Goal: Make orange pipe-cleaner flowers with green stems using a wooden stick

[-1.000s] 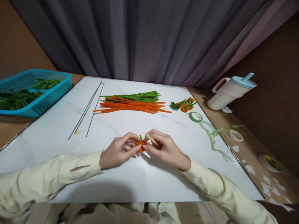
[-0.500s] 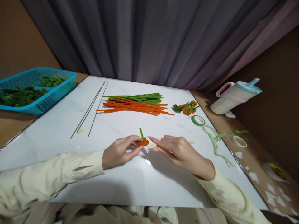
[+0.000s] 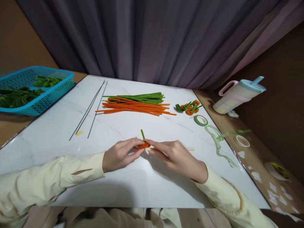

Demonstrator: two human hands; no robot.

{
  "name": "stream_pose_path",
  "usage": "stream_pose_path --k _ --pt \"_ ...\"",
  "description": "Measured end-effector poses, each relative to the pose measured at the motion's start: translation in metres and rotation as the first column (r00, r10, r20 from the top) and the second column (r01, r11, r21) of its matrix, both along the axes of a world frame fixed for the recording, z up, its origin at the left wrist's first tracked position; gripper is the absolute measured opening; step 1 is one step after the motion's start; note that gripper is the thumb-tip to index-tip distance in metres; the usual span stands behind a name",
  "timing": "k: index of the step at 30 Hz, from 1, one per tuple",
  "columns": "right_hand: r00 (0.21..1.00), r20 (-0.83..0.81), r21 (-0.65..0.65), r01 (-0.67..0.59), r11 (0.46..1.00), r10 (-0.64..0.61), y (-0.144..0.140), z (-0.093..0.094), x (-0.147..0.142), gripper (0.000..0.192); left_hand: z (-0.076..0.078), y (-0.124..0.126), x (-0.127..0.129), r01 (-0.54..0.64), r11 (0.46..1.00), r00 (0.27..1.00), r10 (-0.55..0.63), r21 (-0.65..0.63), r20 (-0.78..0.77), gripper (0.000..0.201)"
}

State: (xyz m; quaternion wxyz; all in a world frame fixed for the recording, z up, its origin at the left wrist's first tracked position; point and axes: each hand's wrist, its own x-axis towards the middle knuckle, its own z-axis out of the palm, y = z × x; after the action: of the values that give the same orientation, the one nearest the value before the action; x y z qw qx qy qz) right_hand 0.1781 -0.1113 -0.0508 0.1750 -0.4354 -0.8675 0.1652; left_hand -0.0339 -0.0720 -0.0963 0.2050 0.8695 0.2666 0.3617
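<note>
Left fingers (image 3: 134, 142) pinch the fuzzy orange piece (image 3: 143, 145); right fingers (image 3: 159, 145) grip a pale stick (image 3: 190, 149). Likely light and squashable, the piece is best held gently at its sides.

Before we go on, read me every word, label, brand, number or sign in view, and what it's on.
No readable text anywhere.
Roll with the yellow-and-black centre: dark marks, too blurred to tell whether they are print.
Cup: no lettering I can make out.
Orange piece at the hands: none visible.
</note>
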Motion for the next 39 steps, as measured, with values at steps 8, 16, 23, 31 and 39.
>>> stream_pose_path --k 8,16,23,31,39 --pt "1.000 -0.026 0.016 0.014 1.000 -0.014 0.0002 -0.0022 -0.0010 0.036 0.0020 0.0003 0.0001 0.054 0.995 0.998 -0.056 0.079 0.028 0.022" --pt "1.000 -0.009 0.043 -0.003 0.999 0.004 0.0008 -0.0032 0.0006 0.035 0.0013 0.0001 0.0001 0.073 0.997 0.995 -0.071 -0.032 0.067 0.023" --pt "1.000 -0.002 0.036 0.009 0.999 -0.009 0.0003 -0.0044 0.0001 0.033 0.0004 0.0014 -0.0004 0.061 0.980 0.998 -0.062 0.190 -0.002 0.023" --pt "0.997 -0.047 0.048 0.059 0.997 -0.056 -0.0027 -0.0067 -0.0036 0.033 -0.0043 0.0031 0.0008 0.027 0.923 1.000 -0.024 0.384 -0.013 0.018" --pt "0.989 -0.101 -0.062 0.106 0.992 -0.112 -0.0021 -0.0056 -0.0063 0.029 0.0003 0.0029 0.0016 0.010 0.869 0.998 0.021 0.495 -0.058 0.016"
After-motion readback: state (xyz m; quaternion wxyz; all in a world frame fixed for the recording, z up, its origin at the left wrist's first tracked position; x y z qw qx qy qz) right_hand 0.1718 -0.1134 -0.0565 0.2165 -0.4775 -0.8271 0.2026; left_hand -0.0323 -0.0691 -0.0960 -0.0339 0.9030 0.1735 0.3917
